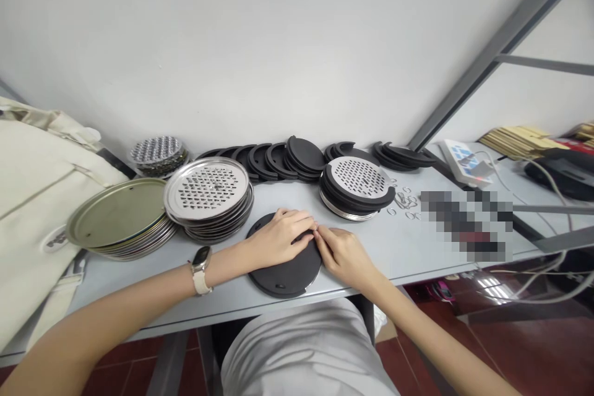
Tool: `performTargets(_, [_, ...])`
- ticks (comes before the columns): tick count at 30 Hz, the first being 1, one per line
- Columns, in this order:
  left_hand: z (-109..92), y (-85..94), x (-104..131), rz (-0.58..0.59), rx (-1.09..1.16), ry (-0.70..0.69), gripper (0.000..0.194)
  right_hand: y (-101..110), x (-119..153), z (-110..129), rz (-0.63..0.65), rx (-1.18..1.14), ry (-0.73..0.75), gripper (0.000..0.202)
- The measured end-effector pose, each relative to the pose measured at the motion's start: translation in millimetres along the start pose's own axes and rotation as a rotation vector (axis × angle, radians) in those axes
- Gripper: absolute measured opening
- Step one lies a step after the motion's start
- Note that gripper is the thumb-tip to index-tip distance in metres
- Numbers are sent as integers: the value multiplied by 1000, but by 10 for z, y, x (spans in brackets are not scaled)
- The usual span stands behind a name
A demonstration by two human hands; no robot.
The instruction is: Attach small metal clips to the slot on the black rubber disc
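A round black disc [285,272] with a small slot near its front edge lies flat at the table's front. Over its upper part reaches my left hand [283,236], fingers bent and its fingertips meeting those of my right hand at the disc's right rim. My right hand [342,253] is closed in a pinch there. Whatever small thing the fingertips hold is hidden. Just beyond my right hand stands a stack of black rings topped by a perforated metal grater plate [359,176]. Several thin metal rings [403,200] are scattered to its right.
To the left are stacked grater plates [213,185] and olive-green lids [120,213]. A row of black discs [304,158] leans along the wall. Farther right are a metal frame [464,86], a white power strip [464,161] and cables. A cream bag [41,198] stands left.
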State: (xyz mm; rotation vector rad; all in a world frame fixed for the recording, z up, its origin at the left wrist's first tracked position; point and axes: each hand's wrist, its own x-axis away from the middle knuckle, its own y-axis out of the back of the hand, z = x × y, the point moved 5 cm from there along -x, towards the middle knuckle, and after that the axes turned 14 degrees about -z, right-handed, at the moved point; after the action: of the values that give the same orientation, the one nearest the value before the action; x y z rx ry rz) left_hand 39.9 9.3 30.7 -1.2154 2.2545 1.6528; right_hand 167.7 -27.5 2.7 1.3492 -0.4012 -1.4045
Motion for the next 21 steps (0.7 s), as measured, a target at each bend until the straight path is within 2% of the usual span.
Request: performTargets(21, [-15,6,4,-25,38,11,16,-10,12,4,-7,31,71,28])
